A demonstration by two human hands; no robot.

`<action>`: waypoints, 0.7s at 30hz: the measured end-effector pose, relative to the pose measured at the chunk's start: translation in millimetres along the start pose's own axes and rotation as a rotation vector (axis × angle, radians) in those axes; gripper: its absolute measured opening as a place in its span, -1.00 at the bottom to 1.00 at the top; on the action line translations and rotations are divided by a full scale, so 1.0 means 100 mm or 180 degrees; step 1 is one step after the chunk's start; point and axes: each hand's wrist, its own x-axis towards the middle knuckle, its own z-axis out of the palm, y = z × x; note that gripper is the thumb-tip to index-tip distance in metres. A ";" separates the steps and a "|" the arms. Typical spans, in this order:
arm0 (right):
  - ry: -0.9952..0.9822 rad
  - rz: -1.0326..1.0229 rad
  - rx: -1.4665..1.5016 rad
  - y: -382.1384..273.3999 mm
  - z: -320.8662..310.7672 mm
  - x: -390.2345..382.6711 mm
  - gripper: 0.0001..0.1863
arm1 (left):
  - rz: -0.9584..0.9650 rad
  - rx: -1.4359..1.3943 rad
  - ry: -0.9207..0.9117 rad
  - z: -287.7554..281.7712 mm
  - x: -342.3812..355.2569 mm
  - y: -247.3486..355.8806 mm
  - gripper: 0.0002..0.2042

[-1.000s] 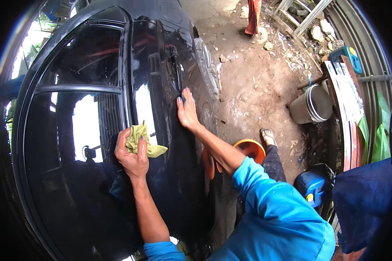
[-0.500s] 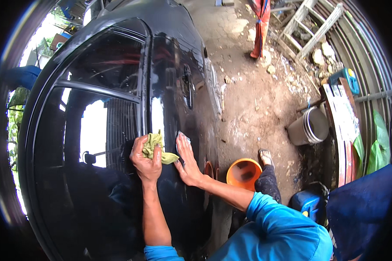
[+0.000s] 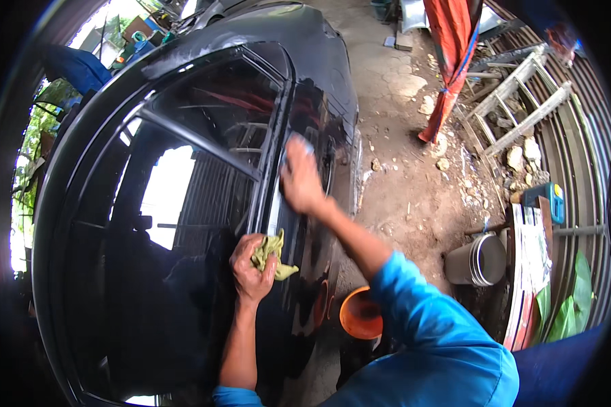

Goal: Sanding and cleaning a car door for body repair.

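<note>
My left hand (image 3: 254, 268) grips a crumpled yellow-green cloth (image 3: 275, 254) on the lower edge of a black car's side window (image 3: 204, 271). My right hand (image 3: 299, 173), blurred, is higher up on the glossy strip of door (image 3: 309, 129) beside the window frame. Something bluish shows at its fingertips, too blurred to name. Both hands are on the car, the right one farther forward along it.
An orange bucket (image 3: 360, 312) stands beside the car on rough ground (image 3: 407, 203). To the right are a grey pail (image 3: 465, 264), a blue container (image 3: 550, 203), boards (image 3: 529, 271), a wooden ladder (image 3: 523, 102) and corrugated sheeting. A red tarp (image 3: 445, 68) hangs farther up.
My right hand first drew back toward the cloth, then swept forward along the door beside the window frame. The view has shifted, showing more of the car's far end and the red tarp.
</note>
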 end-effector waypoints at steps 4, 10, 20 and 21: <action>0.0051 0.0128 -0.0026 0.43 0.09 0.58 -0.32 | -0.0114 0.0029 -0.0184 0.03 -0.05 -0.06 -0.75; -0.0738 -0.0456 0.0257 -0.03 -0.14 -0.19 -0.26 | -0.2535 -0.4278 0.0797 0.19 0.31 -0.07 -0.43; -0.0718 -0.0367 0.0664 0.18 0.02 -0.11 -0.19 | -0.1798 -0.3352 0.0195 0.84 1.45 -0.37 -0.62; -0.0810 -0.0502 0.0049 0.39 0.07 -0.02 -0.12 | -0.1841 -0.3041 0.0072 0.98 1.64 -0.36 -0.67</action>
